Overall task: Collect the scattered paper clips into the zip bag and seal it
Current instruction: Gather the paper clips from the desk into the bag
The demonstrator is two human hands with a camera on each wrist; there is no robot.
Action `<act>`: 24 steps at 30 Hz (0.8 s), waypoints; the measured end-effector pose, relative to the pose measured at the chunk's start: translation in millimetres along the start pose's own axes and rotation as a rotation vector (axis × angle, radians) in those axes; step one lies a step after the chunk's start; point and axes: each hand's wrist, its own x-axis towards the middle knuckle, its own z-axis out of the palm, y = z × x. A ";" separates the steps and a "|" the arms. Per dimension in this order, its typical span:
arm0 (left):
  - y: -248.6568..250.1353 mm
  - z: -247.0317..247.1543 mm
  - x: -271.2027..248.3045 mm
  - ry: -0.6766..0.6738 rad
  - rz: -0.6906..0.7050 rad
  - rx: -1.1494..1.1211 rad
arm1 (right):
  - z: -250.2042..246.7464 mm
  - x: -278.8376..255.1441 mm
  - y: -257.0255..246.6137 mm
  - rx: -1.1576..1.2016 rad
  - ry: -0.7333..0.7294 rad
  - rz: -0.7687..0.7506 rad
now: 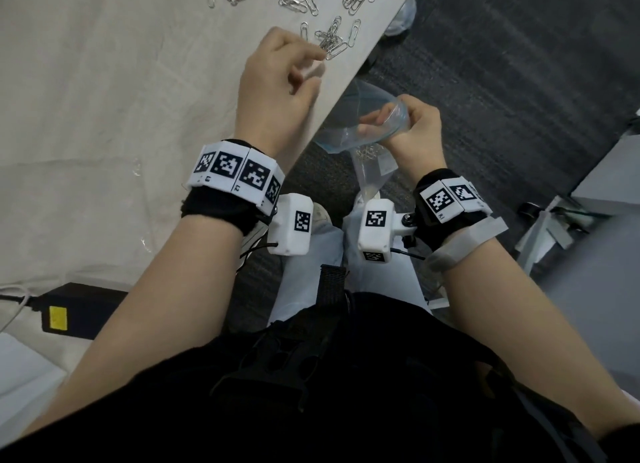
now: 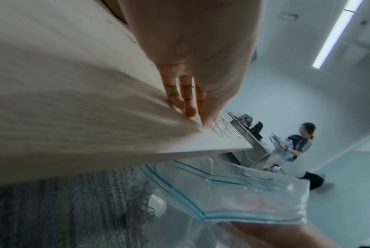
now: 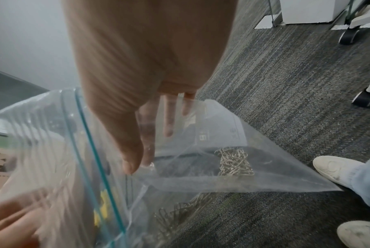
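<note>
Left hand point(image 1: 277, 81) sits on the table point(image 1: 104, 81) w/ fingers loosely curled, tips touching the cloth just short of the nearest paper clips point(image 1: 332, 41); can't tell whether anything is pinched between them. Right hand point(image 1: 412, 126) is off the table edge, lower, fingers curled round the rim of the zip bag point(image 1: 353, 130), holding its mouth open toward the edge, just beside the left hand. Clips look light, stiff, thin wire, prob slippery on the cloth and apt to hook into each other, so I'd guess sweeping or dragging a clump to the edge beats picking singles; flat ones want a fingernail under one end. Bag is thin, soft, floppy film, so it needs a hold at the rim by the teal zip strip, else the mouth folds shut. Beyond the left hand more clips lie scattered farther up the table. Head view shows both hands and the spread of clips, but little of the bag's inside. Right wrist view shows a clump of clips already low in the bag, plus carpet point(image 3: 286, 100) and white shoes point(image 3: 337, 167) beneath. Left wrist view shows fingertips point(image 2: 189, 109) on the cloth right by the clips, the bag mouth gaping below the edge, and another person point(image 2: 294, 147) well off in the room.
</note>
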 end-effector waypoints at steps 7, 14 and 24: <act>1.3 -8.6 5.9 0.262 -0.153 0.018 | -14.9 20.5 -6.9 -0.087 -0.009 0.017; -17.4 -23.9 14.9 0.464 -0.342 -0.081 | -17.4 38.9 -13.5 -0.135 -0.023 0.021; -53.2 -69.3 64.2 0.421 -0.539 0.235 | -1.1 50.2 -8.7 -0.146 0.089 0.060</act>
